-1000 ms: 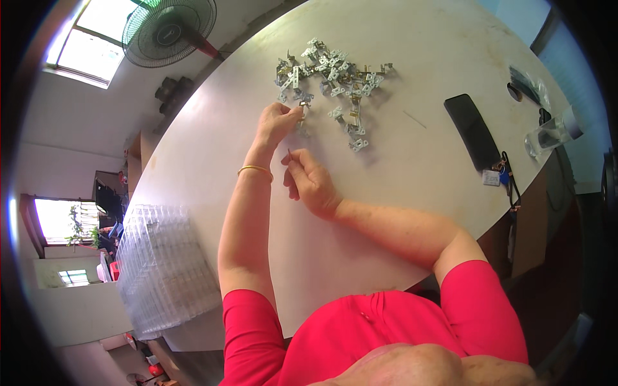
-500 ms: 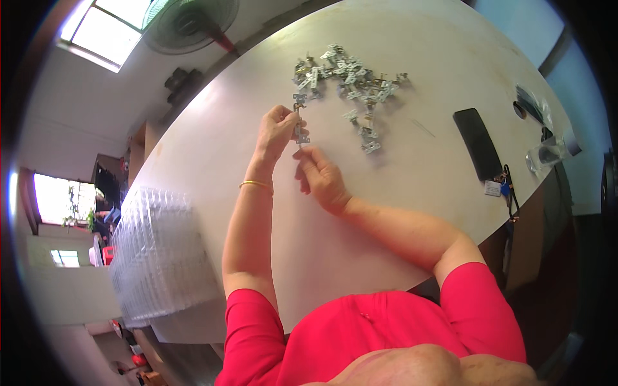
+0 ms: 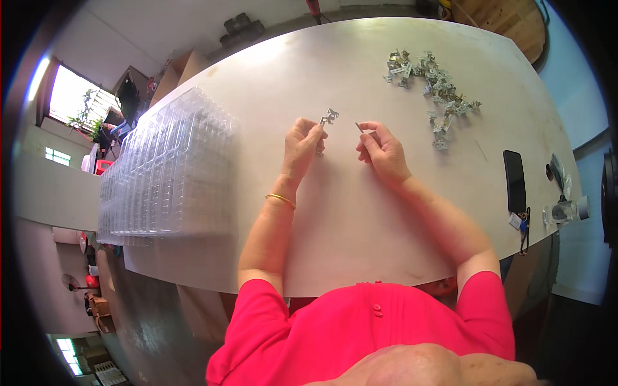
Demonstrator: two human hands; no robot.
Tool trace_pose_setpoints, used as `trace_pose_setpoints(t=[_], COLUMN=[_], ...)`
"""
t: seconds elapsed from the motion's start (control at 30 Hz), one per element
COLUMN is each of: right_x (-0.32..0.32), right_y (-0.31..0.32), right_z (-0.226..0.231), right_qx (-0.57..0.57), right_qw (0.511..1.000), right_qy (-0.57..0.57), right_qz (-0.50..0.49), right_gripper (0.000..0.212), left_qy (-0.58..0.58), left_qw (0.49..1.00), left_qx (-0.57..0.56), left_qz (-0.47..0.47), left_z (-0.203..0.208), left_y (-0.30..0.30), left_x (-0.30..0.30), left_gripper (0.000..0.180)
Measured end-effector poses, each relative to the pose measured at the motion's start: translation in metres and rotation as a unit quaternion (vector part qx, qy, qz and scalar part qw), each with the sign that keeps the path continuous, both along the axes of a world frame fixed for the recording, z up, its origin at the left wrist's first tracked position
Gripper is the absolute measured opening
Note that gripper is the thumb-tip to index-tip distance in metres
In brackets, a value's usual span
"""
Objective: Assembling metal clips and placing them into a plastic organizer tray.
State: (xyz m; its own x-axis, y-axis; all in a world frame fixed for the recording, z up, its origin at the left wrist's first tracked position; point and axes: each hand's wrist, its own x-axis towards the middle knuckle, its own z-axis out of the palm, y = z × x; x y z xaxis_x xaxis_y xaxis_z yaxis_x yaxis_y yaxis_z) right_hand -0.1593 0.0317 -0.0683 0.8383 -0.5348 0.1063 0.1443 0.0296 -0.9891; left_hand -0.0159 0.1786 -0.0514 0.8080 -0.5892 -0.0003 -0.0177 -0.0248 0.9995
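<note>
My left hand [image 3: 300, 151] is closed around a small silvery metal bracket [image 3: 330, 117], whose flat, notched end sticks up past the fingertips. Part of that bracket is hidden behind the fingers. To its right, apart from it, my right hand [image 3: 385, 156] pinches a short, thin metal piece [image 3: 358, 127] between thumb and forefinger; its exact kind is too small to make out. Beyond my right hand, a loose heap of similar metal brackets [image 3: 440, 85], some with brassy parts, lies on the pale table [image 3: 290, 71].
Clear plastic trays [image 3: 174, 170] stand in a tall stack on the table's left. At the right are a black phone [image 3: 514, 180], keys [image 3: 524, 225] and a clear container [image 3: 566, 211]. A thin wire-like piece [image 3: 481, 150] lies near the heap.
My view has swung leftward, bringing more of the tray stack in. My hands have moved apart; the right one is now away from the bracket, which the left hand still holds.
</note>
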Motion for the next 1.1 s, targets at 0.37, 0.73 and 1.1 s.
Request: trace_pose_setpoints(t=[0.37,0.73,1.1], right_x=[0.075,0.081,0.079], right_y=[0.018,0.016,0.015], right_z=[0.012,0.001,-0.001], right_qx=[-0.105,-0.064,-0.128], right_qw=[0.994,0.998,0.991], right_qy=[0.019,0.014,0.007], right_qz=[-0.017,-0.014,-0.024], right_gripper=[0.012,0.009,0.01], left_qy=[0.014,0.012,-0.085], left_qw=[0.994,0.994,0.988], left_qx=[-0.069,-0.056,-0.043], left_qz=[0.08,0.093,0.119], left_z=[-0.018,-0.016,-0.026], left_y=[0.012,0.006,0.009], left_x=[0.011,0.015,0.013], left_gripper=[0.009,0.008,0.005])
